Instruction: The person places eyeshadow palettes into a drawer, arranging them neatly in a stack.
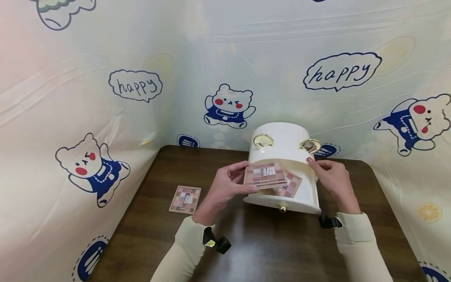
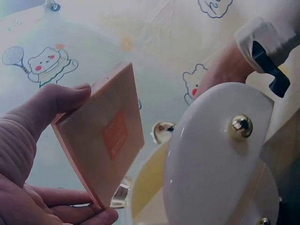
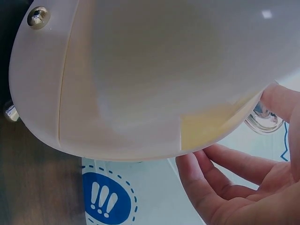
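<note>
In the head view my left hand [image 1: 225, 183] pinches a pinkish eyeshadow palette [image 1: 258, 177] marked "BACK" by its edge, thumb on one side and fingers on the other. The palette is held over the pulled-out drawer [image 1: 299, 206] of a white rounded storage box [image 1: 282, 135] with gold handles. Another palette [image 1: 293, 185] lies inside that drawer, partly hidden by the held one. At the box's right side my right hand [image 1: 332, 178] grips the wall, thumb near the gold handle [image 1: 310, 145]. The right wrist view shows its fingertips [image 3: 187, 164] against the rim.
A third palette [image 1: 184, 199] lies flat on the dark wooden table [image 1: 151, 235], left of my left forearm. A gold knob [image 1: 282, 208] sticks out from the drawer front. Behind the table hangs a printed cloth [image 1: 183, 51] with bears and "happy" bubbles.
</note>
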A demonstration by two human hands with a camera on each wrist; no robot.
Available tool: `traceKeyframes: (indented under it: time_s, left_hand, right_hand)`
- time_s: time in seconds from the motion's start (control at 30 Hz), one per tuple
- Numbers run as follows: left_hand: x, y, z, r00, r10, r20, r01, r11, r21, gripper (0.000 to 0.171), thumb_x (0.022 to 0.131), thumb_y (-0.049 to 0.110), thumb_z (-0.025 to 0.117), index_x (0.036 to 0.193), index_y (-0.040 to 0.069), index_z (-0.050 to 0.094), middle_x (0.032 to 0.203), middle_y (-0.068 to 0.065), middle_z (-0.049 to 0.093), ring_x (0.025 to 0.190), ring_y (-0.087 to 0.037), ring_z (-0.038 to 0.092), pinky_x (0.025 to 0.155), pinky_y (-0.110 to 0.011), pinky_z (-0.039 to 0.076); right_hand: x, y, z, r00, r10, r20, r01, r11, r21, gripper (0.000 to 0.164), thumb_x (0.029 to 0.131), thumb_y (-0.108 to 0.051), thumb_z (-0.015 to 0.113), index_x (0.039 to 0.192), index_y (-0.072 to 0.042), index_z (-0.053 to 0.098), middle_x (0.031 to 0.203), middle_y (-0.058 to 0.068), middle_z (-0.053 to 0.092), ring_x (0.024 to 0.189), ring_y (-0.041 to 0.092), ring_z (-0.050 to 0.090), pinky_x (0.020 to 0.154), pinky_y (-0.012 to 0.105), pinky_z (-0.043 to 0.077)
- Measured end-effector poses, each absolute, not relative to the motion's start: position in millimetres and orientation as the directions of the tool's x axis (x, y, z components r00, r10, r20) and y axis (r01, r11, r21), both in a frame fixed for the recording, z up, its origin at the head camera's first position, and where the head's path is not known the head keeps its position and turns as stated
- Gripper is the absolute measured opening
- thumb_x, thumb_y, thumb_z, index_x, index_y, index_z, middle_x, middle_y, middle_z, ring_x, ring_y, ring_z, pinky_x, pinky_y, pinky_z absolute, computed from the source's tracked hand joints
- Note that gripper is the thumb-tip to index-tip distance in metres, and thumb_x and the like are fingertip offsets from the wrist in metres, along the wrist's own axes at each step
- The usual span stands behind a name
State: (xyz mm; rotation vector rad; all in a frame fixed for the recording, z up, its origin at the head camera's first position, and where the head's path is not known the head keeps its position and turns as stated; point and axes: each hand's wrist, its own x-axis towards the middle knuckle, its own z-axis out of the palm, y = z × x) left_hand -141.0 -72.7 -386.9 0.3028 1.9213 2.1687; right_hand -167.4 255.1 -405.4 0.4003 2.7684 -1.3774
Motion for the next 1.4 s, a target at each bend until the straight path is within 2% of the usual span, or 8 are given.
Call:
traceKeyframes:
  time_s: [0.27, 0.4, 0.5, 0.63, 0.77, 0.93, 1.17, 1.4]
  left_hand:
    - [-144, -50, -390, -0.944, 0.328, -0.029, -0.065, -0.098, 0.993, 0.076, 0.075, 0.003, 0.088, 0.143, -0.001, 0.052, 0.135, -0.012, 0.058, 0.123, -0.029, 0.058, 0.097, -0.033, 0.049]
    - [-145, -42, -391, -0.947, 0.319, -0.047, -0.073, -0.068, 0.995, 0.077, 0.074, 0.007, 0.09, 0.141, -0.001, 0.054, 0.127, -0.012, 0.062, 0.114, -0.027, 0.061, 0.095, -0.032, 0.051]
    - [-145, -37, -390, -0.947, 0.315, -0.065, -0.075, -0.02, 0.997, 0.077, 0.073, 0.014, 0.092, 0.14, 0.0, 0.056, 0.121, -0.009, 0.066, 0.106, -0.025, 0.063, 0.095, -0.032, 0.051]
    - [-147, -31, -389, -0.947, 0.305, -0.097, -0.085, 0.051, 0.995, 0.08, 0.07, 0.02, 0.095, 0.139, 0.001, 0.057, 0.118, -0.005, 0.067, 0.106, -0.022, 0.062, 0.098, -0.034, 0.049]
    - [-150, -25, -389, -0.949, 0.29, -0.121, -0.078, 0.153, 0.985, 0.084, 0.066, 0.034, 0.096, 0.137, 0.005, 0.061, 0.115, 0.001, 0.067, 0.109, -0.022, 0.059, 0.097, -0.037, 0.047]
    - [-158, -16, -393, -0.949, 0.295, -0.112, -0.035, 0.254, 0.967, 0.077, 0.064, 0.043, 0.096, 0.128, 0.01, 0.068, 0.106, 0.002, 0.069, 0.108, -0.027, 0.06, 0.089, -0.037, 0.049]
    - [-166, -9, -400, -0.944, 0.325, -0.056, 0.053, 0.319, 0.946, 0.063, 0.064, 0.042, 0.096, 0.114, 0.013, 0.071, 0.097, 0.002, 0.07, 0.101, -0.028, 0.061, 0.078, -0.034, 0.049]
    - [-169, -6, -399, -0.94, 0.337, -0.053, 0.083, 0.377, 0.922, 0.082, 0.063, 0.04, 0.097, 0.131, 0.01, 0.063, 0.109, 0.005, 0.067, 0.104, -0.02, 0.058, 0.089, -0.033, 0.049]
  right_hand:
    - [-167, 257, -405, -0.969, 0.216, -0.118, 0.226, 0.587, -0.778, 0.089, 0.088, -0.074, 0.054, 0.13, 0.004, 0.062, 0.127, 0.026, 0.06, 0.103, 0.035, 0.055, 0.074, 0.035, 0.049]
    - [-168, 258, -405, -0.969, 0.219, -0.117, 0.228, 0.595, -0.771, 0.09, 0.088, -0.075, 0.053, 0.13, 0.004, 0.062, 0.127, 0.026, 0.06, 0.101, 0.034, 0.055, 0.071, 0.034, 0.048]
    - [-168, 258, -406, -0.968, 0.223, -0.119, 0.232, 0.596, -0.769, 0.09, 0.087, -0.076, 0.053, 0.129, 0.003, 0.063, 0.126, 0.025, 0.061, 0.1, 0.034, 0.056, 0.07, 0.034, 0.047]
    - [-168, 257, -405, -0.97, 0.216, -0.108, 0.221, 0.608, -0.762, 0.088, 0.088, -0.075, 0.053, 0.129, 0.002, 0.064, 0.124, 0.024, 0.062, 0.099, 0.033, 0.057, 0.069, 0.034, 0.048]
    - [-168, 257, -404, -0.974, 0.208, -0.087, 0.201, 0.623, -0.756, 0.086, 0.089, -0.073, 0.053, 0.128, 0.002, 0.065, 0.123, 0.023, 0.064, 0.099, 0.033, 0.058, 0.07, 0.035, 0.047]
    - [-168, 257, -404, -0.973, 0.212, -0.089, 0.203, 0.613, -0.763, 0.086, 0.089, -0.073, 0.053, 0.128, 0.002, 0.064, 0.124, 0.023, 0.063, 0.101, 0.034, 0.057, 0.073, 0.037, 0.047]
    - [-168, 256, -404, -0.97, 0.212, -0.115, 0.222, 0.597, -0.771, 0.09, 0.088, -0.075, 0.054, 0.131, 0.003, 0.062, 0.125, 0.024, 0.062, 0.101, 0.033, 0.056, 0.073, 0.036, 0.047]
    - [-167, 256, -403, -0.969, 0.21, -0.128, 0.23, 0.587, -0.776, 0.089, 0.088, -0.074, 0.054, 0.13, 0.003, 0.063, 0.126, 0.024, 0.061, 0.101, 0.034, 0.056, 0.072, 0.035, 0.047]
